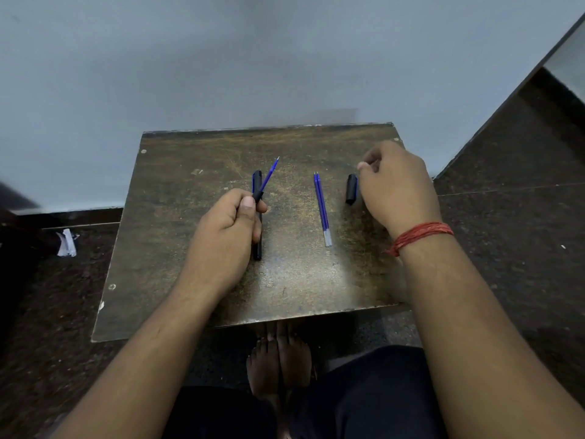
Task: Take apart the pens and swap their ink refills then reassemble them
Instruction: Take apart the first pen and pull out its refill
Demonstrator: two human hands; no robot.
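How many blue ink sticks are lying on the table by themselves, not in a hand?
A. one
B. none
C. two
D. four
C: two loose refills lie side by side on the table between the hands, while a third sticks out of the piece the left hand holds.

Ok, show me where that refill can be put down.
Free: the tabletop near edge, and the strip between the pen and the two loose refills. Crowded: around the black cap by the right hand. The left hand holds the refill.
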